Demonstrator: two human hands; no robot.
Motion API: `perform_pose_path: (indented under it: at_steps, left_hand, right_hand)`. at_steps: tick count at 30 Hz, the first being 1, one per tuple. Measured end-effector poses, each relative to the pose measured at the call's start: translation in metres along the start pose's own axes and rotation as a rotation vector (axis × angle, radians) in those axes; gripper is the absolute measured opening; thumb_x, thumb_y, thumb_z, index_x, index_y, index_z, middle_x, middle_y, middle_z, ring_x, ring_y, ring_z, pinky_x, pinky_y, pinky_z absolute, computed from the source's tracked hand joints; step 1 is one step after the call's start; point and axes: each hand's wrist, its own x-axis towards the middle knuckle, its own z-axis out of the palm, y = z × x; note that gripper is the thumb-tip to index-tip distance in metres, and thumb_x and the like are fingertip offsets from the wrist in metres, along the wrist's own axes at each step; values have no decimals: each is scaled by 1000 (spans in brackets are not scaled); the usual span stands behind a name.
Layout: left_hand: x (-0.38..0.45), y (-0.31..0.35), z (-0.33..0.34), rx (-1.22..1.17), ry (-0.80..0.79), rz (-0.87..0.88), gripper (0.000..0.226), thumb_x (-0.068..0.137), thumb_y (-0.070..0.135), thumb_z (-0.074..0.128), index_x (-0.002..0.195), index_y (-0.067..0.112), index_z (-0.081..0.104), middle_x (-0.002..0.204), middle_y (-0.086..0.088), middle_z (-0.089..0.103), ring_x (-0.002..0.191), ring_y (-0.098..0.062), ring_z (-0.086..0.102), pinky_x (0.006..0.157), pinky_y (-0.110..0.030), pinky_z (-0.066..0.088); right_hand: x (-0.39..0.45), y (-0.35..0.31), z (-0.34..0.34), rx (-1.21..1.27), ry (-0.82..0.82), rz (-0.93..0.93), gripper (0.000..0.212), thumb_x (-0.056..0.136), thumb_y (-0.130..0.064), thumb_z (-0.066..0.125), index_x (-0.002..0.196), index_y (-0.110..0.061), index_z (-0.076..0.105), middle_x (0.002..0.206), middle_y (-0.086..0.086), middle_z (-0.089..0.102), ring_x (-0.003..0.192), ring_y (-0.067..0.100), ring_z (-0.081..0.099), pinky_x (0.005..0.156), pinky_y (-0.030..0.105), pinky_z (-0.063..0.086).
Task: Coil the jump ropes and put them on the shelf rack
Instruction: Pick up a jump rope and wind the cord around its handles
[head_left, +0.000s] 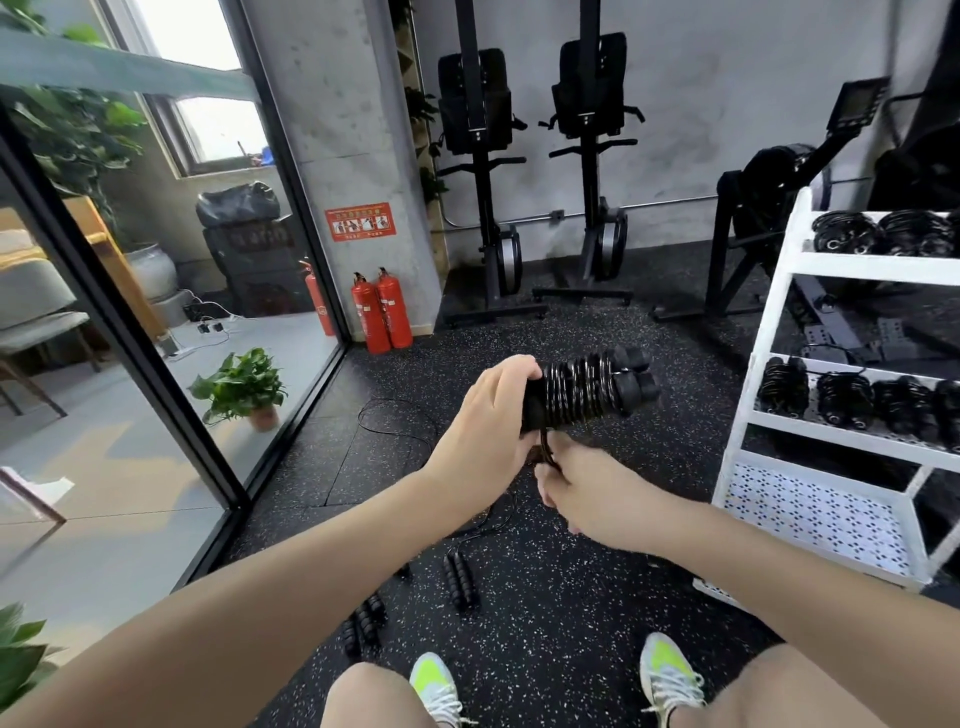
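Head view, counted stock. One jump rope (587, 387) in your hands: two black handles laid side by side, pointing right, with the black cord wound round them in close turns. Your left hand (485, 431) grips the near end of the handles, fingers curled over the top. Your right hand (587, 493) sits just below, fingers curled and pinching the loose cord where it drops from the bundle.

On the black speckled floor (545, 597), between your arms, loose jump rope handles: one pair (460, 582) close together ahead of your feet, a second pair (363, 621) to their left. A thin loose cord (395, 421) loops across the floor beyond your left hand.

One white shelf rack (769, 312) stands to your right, with perforated shelves. Top shelf: at least two coiled jump ropes (883, 234), cut off by the frame edge. Middle shelf: four coiled bundles (841, 400) in a row, the last partly out of frame. Bottom shelf: bare perforated panel where it shows.

Against the far wall, two upright black exercise machines (478, 182), plus one rowing-type machine (769, 182) behind the rack. Two red fire extinguishers (382, 312) stand at the foot of the concrete pillar; a third red one shows in the glass wall (156, 312) beside them. One potted plant (241, 387) beyond the glass. Two shoes (670, 675), white with yellow-green, at the bottom edge.
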Motion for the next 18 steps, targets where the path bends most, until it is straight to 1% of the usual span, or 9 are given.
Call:
perform_pose_path:
  at_steps: [1,2,5,8,10,12,15,17,18]
  left_hand:
    - [2,-1,1,33,6,-2,62,79,-9,72,127,17,42,136,-5,51,123,-19,45,105,-25,34]
    - [4,-3,2,73,4,-3,60,79,-9,71,125,17,42,133,-4,52,120,-21,47,103,-32,38]
    - [6,-9,6,247,-42,1,52,77,-12,67,119,11,49,125,-6,54,107,-28,51,92,-41,42]
    - [1,-13,10,382,-80,54,54,69,-15,71,117,4,56,115,-12,60,101,-35,58,84,-45,46]
    - [-4,-14,10,409,-86,91,57,65,-15,72,116,2,55,110,-13,61,98,-37,59,81,-45,48]
    - [-5,-15,8,380,-86,124,61,66,-13,72,118,7,47,108,-12,60,99,-34,56,83,-41,43]
    - [-7,-20,1,292,-138,213,56,83,-4,63,128,13,34,115,-15,58,106,-29,45,93,-38,35]
    - [-9,-20,-4,254,-170,252,46,92,6,52,133,10,33,119,-17,57,109,-27,45,99,-39,37]
    - [-10,-20,-5,229,-178,253,45,94,8,50,135,10,32,122,-19,57,111,-29,46,101,-40,38]
  right_hand:
    - [-3,-2,0,-180,-31,-33,24,108,-24,38,129,-12,41,82,3,59,57,8,52,49,18,42]
    - [-7,-4,0,-299,-60,-58,25,108,-23,38,129,-10,39,80,3,56,58,9,52,46,19,38]
    - [-18,-20,-6,-500,-15,-90,18,106,-25,39,114,-11,47,78,1,50,60,13,51,48,26,38]
    - [-24,-35,-19,-657,84,-143,22,106,-30,40,107,-15,56,83,2,55,71,22,60,59,32,46]
    - [-29,-40,-30,-789,172,-197,26,105,-36,40,106,-21,61,84,-3,53,77,24,60,67,33,45]
    - [-29,-46,-45,-863,249,-268,30,102,-49,43,103,-28,64,85,-8,59,76,20,59,69,32,45]
    - [-15,-46,-72,-931,274,-369,39,94,-67,48,104,-36,69,91,-13,66,87,14,61,80,33,45]
    - [3,-36,-85,-939,290,-486,38,91,-69,49,103,-41,73,93,-16,68,94,13,56,89,36,40]
    - [11,-31,-90,-883,289,-515,36,90,-68,51,101,-43,74,93,-18,67,97,12,54,93,38,37]
